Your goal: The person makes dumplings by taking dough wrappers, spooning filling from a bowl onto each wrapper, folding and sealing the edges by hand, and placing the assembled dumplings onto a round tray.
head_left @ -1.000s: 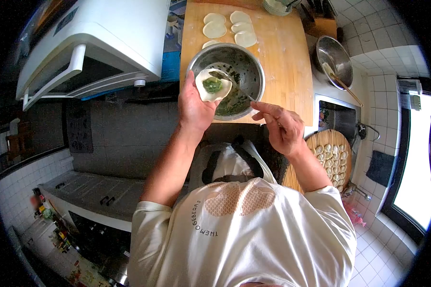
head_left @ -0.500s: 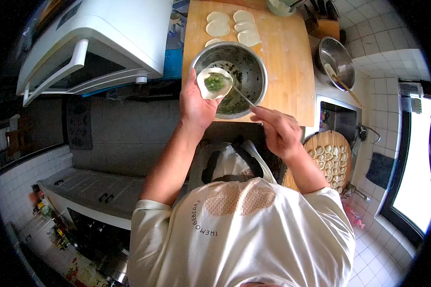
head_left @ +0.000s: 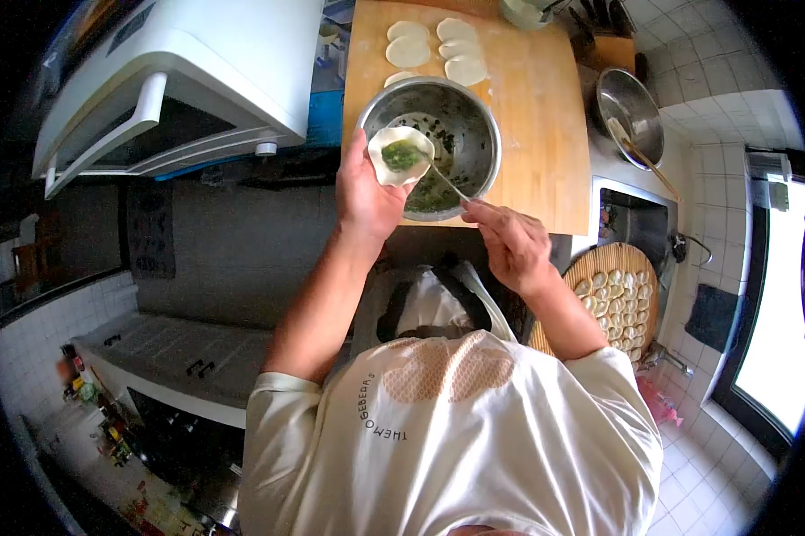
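My left hand holds a round dumpling wrapper over the near left rim of a steel mixing bowl. Green chopped filling is heaped in the middle of the wrapper. Closed round the handle of a metal spoon is my right hand, just off the bowl's near right side. The spoon's tip reaches to the filling. Inside the bowl, bits of green filling cling to the wall and bottom. More flat wrappers lie beyond the bowl, some overlapping.
A wooden board carries the bowl and wrappers. To the right stand a second steel bowl with a wooden-handled tool, a sink and a round woven tray of shaped dumplings. A white appliance is at the upper left.
My right hand has shifted slightly left with the spoon. The filling on the wrapper looks flatter and more pressed together. My left hand has barely moved.
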Demonstrator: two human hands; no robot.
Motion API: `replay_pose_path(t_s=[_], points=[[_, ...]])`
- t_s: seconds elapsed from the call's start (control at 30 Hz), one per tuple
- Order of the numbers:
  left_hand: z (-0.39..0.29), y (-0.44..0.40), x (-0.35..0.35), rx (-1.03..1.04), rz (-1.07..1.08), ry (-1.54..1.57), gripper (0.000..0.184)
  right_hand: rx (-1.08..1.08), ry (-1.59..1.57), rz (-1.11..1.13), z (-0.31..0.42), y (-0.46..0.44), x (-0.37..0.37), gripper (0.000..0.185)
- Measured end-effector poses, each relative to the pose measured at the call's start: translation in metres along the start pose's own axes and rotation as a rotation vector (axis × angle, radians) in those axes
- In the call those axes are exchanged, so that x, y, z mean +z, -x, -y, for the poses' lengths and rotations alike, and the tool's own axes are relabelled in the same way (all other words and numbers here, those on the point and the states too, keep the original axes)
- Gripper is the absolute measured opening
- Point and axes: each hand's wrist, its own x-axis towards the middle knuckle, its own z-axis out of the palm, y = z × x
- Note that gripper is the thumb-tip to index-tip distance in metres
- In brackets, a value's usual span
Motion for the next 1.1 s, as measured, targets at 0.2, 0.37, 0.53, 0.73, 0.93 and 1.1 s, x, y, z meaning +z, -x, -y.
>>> replay_pose_path(t_s=[0.2, 0.37, 0.53, 0.73, 0.93, 1.1], points=[[0.001, -0.001, 0.001, 0.018, -0.010, -0.006, 0.047, -0.076, -0.047, -0.104, 0.001, 0.007, -0.001, 0.018], [-0.001, -0.001, 0.003, -0.007, -0.006, -0.031, 0.046, 0.074, -0.057, -0.048, 0.003, 0.005, 0.003, 0.019], [0.000, 0.001, 0.006, 0.007, -0.023, -0.012, 0.047, 0.031, -0.040, -0.065, 0.001, 0.005, 0.001, 0.018], [-0.001, -0.001, 0.007, -0.008, -0.011, -0.029, 0.047, 0.344, -0.237, -0.152, 0.002, 0.009, 0.006, 0.013], [-0.001, -0.001, 0.004, 0.017, -0.057, -0.027, 0.047, 0.573, -0.715, -0.298, -0.007, 0.010, 0.000, 0.022], [-0.006, 0.004, -0.002, -0.001, -0.033, -0.025, 0.050, 0.236, 0.208, 0.108, -0.044, 0.014, 0.011, 0.021]])
